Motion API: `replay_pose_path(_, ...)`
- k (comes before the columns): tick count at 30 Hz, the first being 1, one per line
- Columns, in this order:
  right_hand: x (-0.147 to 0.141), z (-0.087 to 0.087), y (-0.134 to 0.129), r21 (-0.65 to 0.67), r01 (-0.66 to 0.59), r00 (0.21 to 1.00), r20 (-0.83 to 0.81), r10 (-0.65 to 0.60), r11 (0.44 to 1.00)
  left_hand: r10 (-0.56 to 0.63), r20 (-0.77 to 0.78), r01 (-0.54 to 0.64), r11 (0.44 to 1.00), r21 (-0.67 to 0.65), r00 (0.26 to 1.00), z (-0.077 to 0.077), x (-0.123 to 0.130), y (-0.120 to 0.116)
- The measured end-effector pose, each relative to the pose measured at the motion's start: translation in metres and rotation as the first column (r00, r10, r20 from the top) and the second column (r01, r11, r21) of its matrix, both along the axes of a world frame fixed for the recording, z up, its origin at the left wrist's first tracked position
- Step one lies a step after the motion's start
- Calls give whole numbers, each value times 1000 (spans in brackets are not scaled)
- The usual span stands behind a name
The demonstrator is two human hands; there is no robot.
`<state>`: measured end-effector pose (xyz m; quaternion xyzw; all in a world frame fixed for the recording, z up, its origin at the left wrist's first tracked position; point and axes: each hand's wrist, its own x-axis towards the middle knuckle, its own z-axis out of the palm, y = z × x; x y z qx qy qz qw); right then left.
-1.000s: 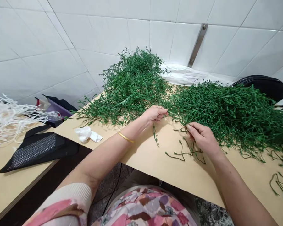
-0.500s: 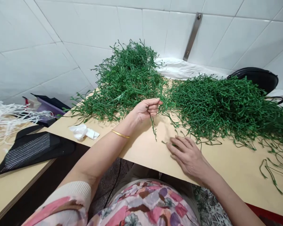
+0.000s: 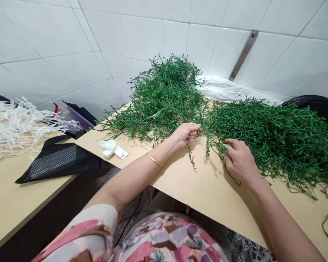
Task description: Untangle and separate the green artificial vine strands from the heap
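Note:
Two heaps of thin green cords with knotted ends lie on the wooden table: the left heap [image 3: 164, 94] rises against the tiled wall, the right heap [image 3: 273, 134] spreads to the right edge. My left hand [image 3: 186, 134], with a gold bangle on its wrist, is closed on green cords between the heaps; a short piece dangles below the fist. Over the near left edge of the right heap, my right hand [image 3: 239, 158] has its thumb and forefinger together at green cords. Its other fingers are curled and partly hidden.
A crumpled white tissue [image 3: 113, 149] lies left of my forearm. On the side table [image 3: 5, 196] at the left are white cords [image 3: 24, 127] and a black mesh piece [image 3: 57, 163]. A metal bracket [image 3: 243, 54] is fixed to the wall; white plastic [image 3: 235, 89] lies below it.
My right hand has lifted from the tabletop and moved up to the cords, its fingers now drawn in. My left hand keeps its hold. The whole view has shifted, with things appearing farther right.

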<state>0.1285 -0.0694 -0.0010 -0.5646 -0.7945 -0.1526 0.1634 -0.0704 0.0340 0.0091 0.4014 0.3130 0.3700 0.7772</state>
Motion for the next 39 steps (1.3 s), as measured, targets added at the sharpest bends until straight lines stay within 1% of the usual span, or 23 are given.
replay_pose_path(3, 5, -3, -5, 34, 5, 992, -130, -1, 999, 52, -42, -51, 999, 9, 998, 2, 4, -3)
replay_pose_path(8, 8, -5, -13, 90, 152, 987, -66, -147, 984, 104, -72, -103, 994, 22, 992, 1, 8, -5)
replay_pose_path(10, 8, -3, -15, 122, 197, 978, -87, -187, 973, 118, -82, -116, 993, 33, 990, 1, 8, -5)
replay_pose_path(12, 7, 2, -18, 163, 216, 964, -192, -184, 963, 136, -98, -131, 990, 54, 986, 1, 9, -6)
replay_pose_path(14, 3, 9, -22, 186, 207, 922, -364, -128, 960, 150, -115, -142, 987, 76, 982, 2, 9, -8)
replay_pose_path(16, -3, 16, -24, 143, 167, 835, -546, -63, 975, 160, -127, -149, 984, 93, 979, 2, 10, -9)
replay_pose_path(18, -13, 21, -25, 37, 103, 749, -661, -53, 994, 162, -139, -147, 983, 109, 977, 2, 11, -9)
replay_pose_path(21, -27, 20, -22, -129, 43, 725, -678, -120, 991, 166, -178, -141, 979, 146, 970, -1, 14, -9)
replay_pose_path(23, -31, 17, -19, -203, 39, 701, -692, -172, 978, 219, -254, -153, 955, 256, 942, -1, 14, -12)
replay_pose_path(24, -32, 15, -17, -226, 35, 676, -712, -190, 973, 278, -300, -160, 917, 365, 912, 0, 13, -15)
replay_pose_path(25, -31, 14, -15, -240, 26, 645, -737, -199, 970, 365, -333, -165, 850, 500, 869, 2, 11, -19)
replay_pose_path(26, -29, 13, -13, -245, 12, 614, -763, -201, 969, 465, -338, -162, 750, 641, 818, 6, 8, -25)
replay_pose_path(27, -27, 13, -12, -249, -11, 585, -787, -196, 968, 561, -312, -150, 629, 763, 767, 10, 6, -32)
replay_pose_path(28, -26, 13, -11, -254, -40, 554, -810, -190, 966, 639, -256, -146, 507, 850, 726, 15, 3, -40)
replay_pose_path(29, -24, 13, -10, -260, -71, 518, -835, -187, 963, 677, -206, -137, 416, 899, 706, 20, 0, -48)
replay_pose_path(30, -23, 14, -9, -264, -100, 475, -860, -187, 959, 677, -179, -115, 366, 924, 714, 25, -1, -57)
replay_pose_path(31, -22, 15, -8, -268, -130, 434, -881, -188, 955, 651, -175, -90, 352, 931, 738, 29, -1, -65)
replay_pose_path(32, -21, 15, -7, -270, -155, 391, -900, -192, 950, 609, -191, -65, 373, 926, 770, 31, 0, -72)
replay_pose_path(34, -21, 15, -4, -276, -199, 300, -931, -210, 940, 514, -244, -32, 469, 882, 822, 32, 6, -82)
replay_pose_path(35, -20, 14, -2, -277, -224, 250, -943, -220, 934, 471, -274, -30, 542, 840, 838, 30, 11, -84)
replay_pose_path(36, -19, 14, -1, -276, -249, 200, -953, -229, 928, 423, -306, -36, 632, 774, 853, 27, 16, -84)
replay_pose_path(38, -17, 12, 3, -266, -297, 117, -963, -241, 917, 306, -353, -69, 832, 550, 884, 21, 25, -81)
replay_pose_path(39, -15, 11, 5, -260, -317, 95, -966, -242, 912, 257, -356, -96, 906, 411, 898, 17, 28, -79)
